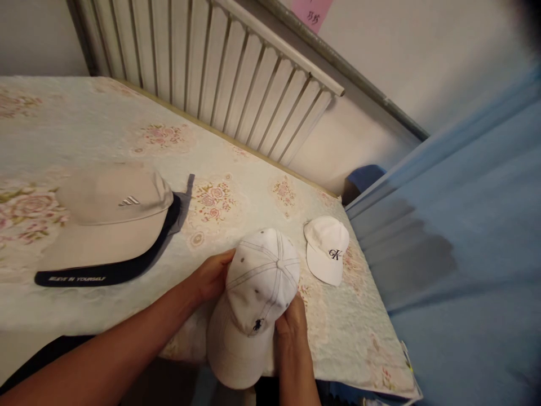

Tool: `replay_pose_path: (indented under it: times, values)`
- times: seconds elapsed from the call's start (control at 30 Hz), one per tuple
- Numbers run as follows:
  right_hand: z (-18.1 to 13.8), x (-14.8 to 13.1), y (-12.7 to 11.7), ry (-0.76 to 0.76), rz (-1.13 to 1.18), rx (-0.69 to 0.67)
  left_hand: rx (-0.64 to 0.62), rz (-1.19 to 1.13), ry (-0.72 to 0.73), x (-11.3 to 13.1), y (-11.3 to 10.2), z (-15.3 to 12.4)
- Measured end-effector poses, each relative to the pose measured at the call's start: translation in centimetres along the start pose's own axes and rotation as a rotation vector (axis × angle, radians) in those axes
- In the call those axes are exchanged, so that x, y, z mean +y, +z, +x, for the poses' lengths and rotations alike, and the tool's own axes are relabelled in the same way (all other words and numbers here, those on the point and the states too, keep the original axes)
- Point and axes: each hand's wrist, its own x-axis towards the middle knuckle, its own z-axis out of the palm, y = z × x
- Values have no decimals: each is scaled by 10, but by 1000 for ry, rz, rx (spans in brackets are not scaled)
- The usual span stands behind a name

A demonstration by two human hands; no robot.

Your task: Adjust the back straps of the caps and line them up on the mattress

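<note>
My left hand (211, 276) grips the left side of a white baseball cap (257, 293) with a small dark horse logo, and my right hand (291, 330) holds its right side near the brim. The cap is held above the near edge of the bed, brim pointing toward me. A second white cap (326, 249) with a black letter logo lies on the bedspread just to the right. To the left, a beige cap (110, 206) rests on top of a dark cap (127, 268) whose brim carries white lettering.
A floral bedspread (127, 135) covers the bed. A white slatted headboard (220, 67) stands behind it against the wall. A blue curtain (465, 254) hangs along the right side. A pink note (311, 11) is stuck to the wall.
</note>
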Motion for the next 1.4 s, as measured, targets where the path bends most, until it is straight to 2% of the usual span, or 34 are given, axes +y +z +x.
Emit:
replay_pose_path:
  times: [0.5,0.8,1.03,1.23,1.4]
  values:
    - [-2,-2,2,-40,12,-28,26,4,-14,-1,-2,2]
    - [-3,4,-3,-43,30,5,27,37,-39,-2,-9,6]
    - [-13,11,-19,-63,-85,46,-5,15,-35,-3,-14,7]
    - [-30,16,-36,-23,-159,55,-19,12,-39,-2,-17,8]
    - [-45,16,-48,42,-209,154,23,56,-31,3,-13,5]
